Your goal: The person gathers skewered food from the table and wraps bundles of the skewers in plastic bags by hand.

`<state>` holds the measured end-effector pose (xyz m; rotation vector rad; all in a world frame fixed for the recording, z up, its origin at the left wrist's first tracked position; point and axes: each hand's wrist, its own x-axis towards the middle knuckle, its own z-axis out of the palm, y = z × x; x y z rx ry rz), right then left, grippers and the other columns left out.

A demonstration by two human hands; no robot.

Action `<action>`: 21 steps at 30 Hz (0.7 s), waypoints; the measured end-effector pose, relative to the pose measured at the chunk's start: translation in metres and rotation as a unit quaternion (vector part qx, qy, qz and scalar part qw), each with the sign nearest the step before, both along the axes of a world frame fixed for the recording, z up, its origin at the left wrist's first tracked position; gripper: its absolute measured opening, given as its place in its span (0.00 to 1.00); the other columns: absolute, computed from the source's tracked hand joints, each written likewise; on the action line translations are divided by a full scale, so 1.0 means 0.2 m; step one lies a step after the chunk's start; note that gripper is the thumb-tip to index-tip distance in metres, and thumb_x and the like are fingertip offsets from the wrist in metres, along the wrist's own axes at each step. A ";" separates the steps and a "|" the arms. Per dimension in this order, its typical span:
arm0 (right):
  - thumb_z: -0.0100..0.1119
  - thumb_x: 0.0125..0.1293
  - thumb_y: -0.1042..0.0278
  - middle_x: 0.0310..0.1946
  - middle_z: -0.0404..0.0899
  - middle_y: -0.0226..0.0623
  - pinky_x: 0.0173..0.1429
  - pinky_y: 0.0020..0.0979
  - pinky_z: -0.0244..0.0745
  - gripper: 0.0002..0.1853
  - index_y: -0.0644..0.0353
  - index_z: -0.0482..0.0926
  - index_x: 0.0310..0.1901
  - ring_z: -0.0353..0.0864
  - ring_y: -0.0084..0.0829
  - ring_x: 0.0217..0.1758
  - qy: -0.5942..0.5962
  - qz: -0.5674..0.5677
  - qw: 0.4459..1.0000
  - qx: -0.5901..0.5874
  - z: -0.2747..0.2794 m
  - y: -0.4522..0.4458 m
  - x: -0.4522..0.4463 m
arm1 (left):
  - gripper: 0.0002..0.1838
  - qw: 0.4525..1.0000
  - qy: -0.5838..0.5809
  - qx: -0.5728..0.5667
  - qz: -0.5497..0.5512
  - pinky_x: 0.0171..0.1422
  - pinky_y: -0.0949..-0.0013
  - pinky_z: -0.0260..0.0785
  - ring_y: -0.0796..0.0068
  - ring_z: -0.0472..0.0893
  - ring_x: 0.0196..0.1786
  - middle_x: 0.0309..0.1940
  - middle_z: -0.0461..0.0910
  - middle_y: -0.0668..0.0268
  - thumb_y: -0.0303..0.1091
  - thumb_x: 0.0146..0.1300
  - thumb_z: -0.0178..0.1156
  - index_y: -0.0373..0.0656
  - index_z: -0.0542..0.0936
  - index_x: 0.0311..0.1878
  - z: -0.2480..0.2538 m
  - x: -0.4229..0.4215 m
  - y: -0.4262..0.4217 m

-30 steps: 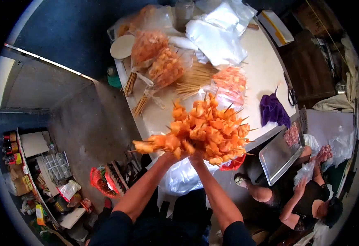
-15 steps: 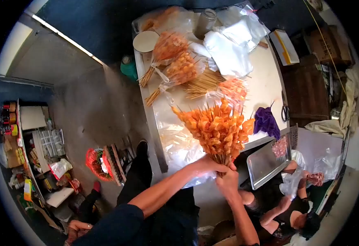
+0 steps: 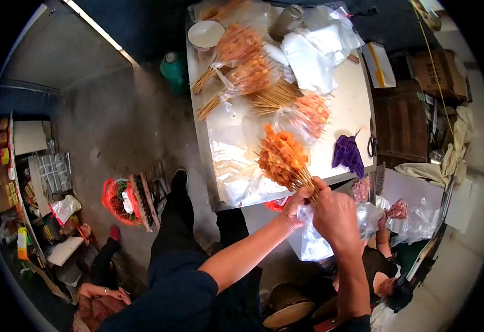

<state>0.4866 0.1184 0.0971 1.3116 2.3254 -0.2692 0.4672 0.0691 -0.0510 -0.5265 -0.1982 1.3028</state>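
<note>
A bundle of orange meat skewers (image 3: pixel 282 157) points up and to the left over the table's near edge. Its bare wooden sticks are gathered between my two hands. My left hand (image 3: pixel 297 206) is closed around the sticks just under the meat. At the stick ends, my right hand (image 3: pixel 333 210) is closed too, with its fingertips partly hidden. A clear plastic bag (image 3: pixel 313 240) hangs below my left hand; whether that hand also grips it I cannot tell. Further up the table lie bagged skewers (image 3: pixel 253 74) and a pinker bagged bundle (image 3: pixel 310 116).
Loose sticks (image 3: pixel 275 98), white plastic bags (image 3: pixel 311 58), a bowl (image 3: pixel 206 34), a jar (image 3: pixel 288 21) and a purple cloth (image 3: pixel 348 155) are on the table (image 3: pixel 358 99). Scissors (image 3: pixel 372 145) lie at its right edge. Another person (image 3: pixel 383 271) sits at lower right, one more at lower left.
The skewer bundle has turned, its meat end tilting further left, and both hands have moved up and right. The plastic bag now hangs below the left hand. The view has shifted.
</note>
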 end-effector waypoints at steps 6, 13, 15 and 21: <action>0.55 0.52 0.73 0.22 0.79 0.45 0.33 0.39 0.77 0.06 0.65 0.78 0.30 0.82 0.43 0.27 -0.066 0.056 0.996 -0.021 -0.17 -0.03 -0.07 | 0.16 0.998 -0.029 -0.027 0.046 0.52 0.69 0.73 0.74 0.79 0.45 0.40 0.79 0.69 0.35 0.54 0.67 0.46 0.75 0.44 -0.14 -0.05 -0.07; 0.54 0.54 0.72 0.23 0.78 0.44 0.33 0.39 0.76 0.11 0.64 0.75 0.39 0.81 0.43 0.27 -0.074 0.067 0.994 -0.038 -0.16 -0.06 -0.18 | 0.13 0.997 -0.031 -0.072 0.014 0.50 0.70 0.72 0.78 0.77 0.42 0.34 0.74 0.76 0.42 0.56 0.65 0.51 0.73 0.39 -0.15 -0.14 -0.14; 0.53 0.54 0.72 0.24 0.78 0.44 0.32 0.39 0.75 0.08 0.63 0.73 0.37 0.81 0.43 0.26 -0.039 0.107 0.993 -0.021 -0.14 -0.07 -0.19 | 0.13 0.997 -0.041 -0.064 0.026 0.49 0.71 0.72 0.79 0.76 0.41 0.34 0.74 0.76 0.41 0.57 0.65 0.51 0.72 0.40 -0.15 -0.16 -0.15; 0.57 0.50 0.69 0.26 0.77 0.44 0.30 0.43 0.73 0.20 0.62 0.71 0.47 0.78 0.47 0.25 -0.020 0.095 0.994 -0.049 -0.15 -0.08 -0.25 | 0.09 0.991 -0.092 -0.075 0.065 0.48 0.73 0.70 0.77 0.75 0.37 0.29 0.72 0.73 0.40 0.58 0.60 0.48 0.71 0.35 -0.16 -0.18 -0.13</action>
